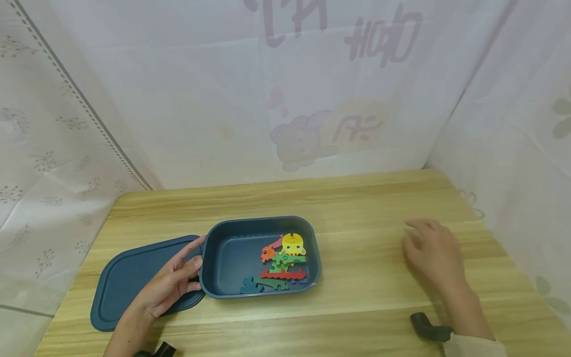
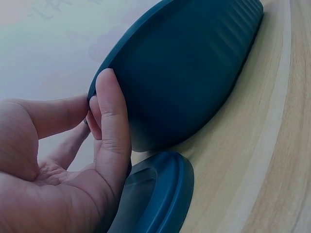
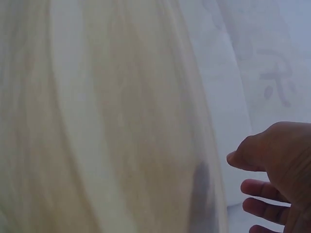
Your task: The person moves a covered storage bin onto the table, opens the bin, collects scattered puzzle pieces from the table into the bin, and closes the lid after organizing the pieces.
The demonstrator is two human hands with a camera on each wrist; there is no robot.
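Observation:
A dark blue rectangular box [image 1: 232, 295] stands on the wooden table, its open top showing colourful puzzle pieces heaped toward its right side. Among them are a yellow animal-face piece [image 1: 292, 245], a red piece [image 1: 284, 274] and a green piece [image 1: 292, 259]. At the box's left end my left hand [image 1: 171, 282] pinches the rim; the left wrist view shows its thumb [image 2: 112, 111] against the outer wall. Beneath that hand lies the matching blue lid [image 1: 138, 272]. Far to the right, my right hand [image 1: 434, 250] hangs over the table, slightly blurred, fingers loosely bent and holding nothing.
The wooden table [image 1: 357, 307] runs back to a pale printed curtain [image 1: 200, 99], with more cloth on both sides. Black wrist-worn fittings [image 1: 430, 328] show near each forearm. The lid's right edge meets the box's left end.

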